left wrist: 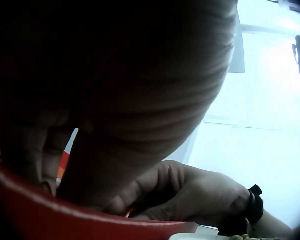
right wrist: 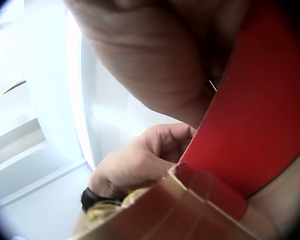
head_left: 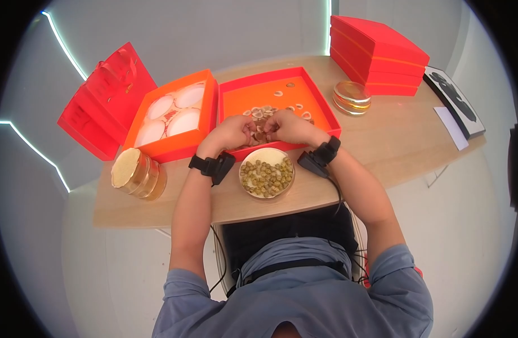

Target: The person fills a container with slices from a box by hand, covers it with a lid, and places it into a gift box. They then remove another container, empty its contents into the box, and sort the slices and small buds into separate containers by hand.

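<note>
Both hands are inside the front of a shallow red tray with an orange bottom (head_left: 242, 96), among many small curved brown-and-cream shell-like pieces (head_left: 260, 112). My left hand (head_left: 232, 134) bends its fingers down into the pile from the left. Facing it from the right, my right hand (head_left: 290, 127) also has bent fingers, its fingertips close to the left ones. The red front wall (left wrist: 90, 220) crosses below the hands in the left wrist view. I cannot tell what the fingertips hold. Nearer the body stands a bowl of round green-brown nut-like pieces (head_left: 266, 179).
Left of the tray is an orange-framed box (head_left: 209, 112) with round white items; behind it, red gift bags (head_left: 101, 101). A gold-topped jar (head_left: 141, 174) stands front left. Back right are a clear round container (head_left: 352, 98), stacked red boxes (head_left: 377, 56) and a black-and-white flat box (head_left: 453, 101).
</note>
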{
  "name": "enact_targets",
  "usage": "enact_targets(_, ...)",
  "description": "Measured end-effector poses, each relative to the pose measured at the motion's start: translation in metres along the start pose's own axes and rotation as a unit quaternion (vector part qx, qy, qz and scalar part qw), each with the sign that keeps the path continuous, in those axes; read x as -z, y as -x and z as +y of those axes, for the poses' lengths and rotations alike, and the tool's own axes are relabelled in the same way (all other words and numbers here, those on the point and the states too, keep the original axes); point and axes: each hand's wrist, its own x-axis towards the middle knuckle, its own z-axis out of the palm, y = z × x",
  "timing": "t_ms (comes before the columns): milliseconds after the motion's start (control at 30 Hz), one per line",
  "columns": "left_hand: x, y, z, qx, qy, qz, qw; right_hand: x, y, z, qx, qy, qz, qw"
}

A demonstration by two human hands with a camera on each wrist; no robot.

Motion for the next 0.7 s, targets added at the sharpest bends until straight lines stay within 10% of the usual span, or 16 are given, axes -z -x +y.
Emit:
enact_targets(300, 0.014, 0.018, 0.022, 0.050, -0.059, 0.071, 0.994, 0.002, 0.008, -0.015, 0.022, 0.115, 0.089, 0.989)
enact_targets(700, 0.014, 0.019, 0.025, 0.096, -0.076, -0.042, 0.992, 0.002, 0.013, -0.020, 0.062, 0.105, 0.037, 0.992)
